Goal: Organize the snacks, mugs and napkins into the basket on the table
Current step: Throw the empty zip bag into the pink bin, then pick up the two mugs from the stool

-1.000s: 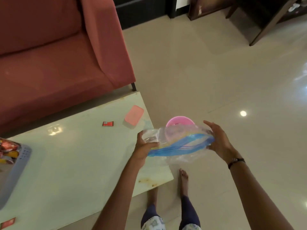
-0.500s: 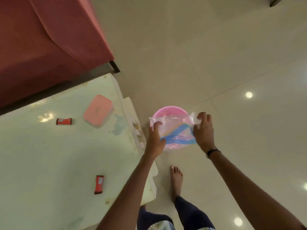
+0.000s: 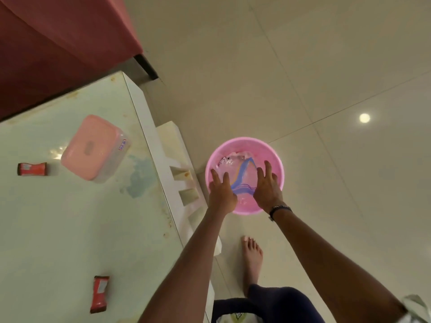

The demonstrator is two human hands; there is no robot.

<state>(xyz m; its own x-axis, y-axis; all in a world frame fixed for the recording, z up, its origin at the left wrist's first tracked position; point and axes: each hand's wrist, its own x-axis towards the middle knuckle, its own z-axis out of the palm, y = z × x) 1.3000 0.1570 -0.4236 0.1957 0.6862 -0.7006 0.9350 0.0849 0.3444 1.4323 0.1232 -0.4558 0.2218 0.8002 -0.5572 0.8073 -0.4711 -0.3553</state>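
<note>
A clear plastic bag with blue and yellow stripes (image 3: pixel 243 177) lies crumpled inside a pink round bucket (image 3: pixel 245 142) on the floor, right of the table. My left hand (image 3: pixel 220 192) and my right hand (image 3: pixel 267 188) are over the bucket on either side of the bag, fingers straight and spread, touching its sides without gripping. On the table lie two red snack packets (image 3: pixel 32 169) (image 3: pixel 100 293) and a pink-lidded box (image 3: pixel 93 148). The basket is out of view.
The pale glass-topped table (image 3: pixel 58 229) fills the left, its white edge (image 3: pixel 163 159) close to the bucket. A red sofa (image 3: pixel 58 43) stands behind it. My bare foot (image 3: pixel 251 259) is on the tiled floor below the bucket.
Both hands carried the striped bag from above the table corner down into the pink bucket and opened. The view tilted down, so the basket left the frame.
</note>
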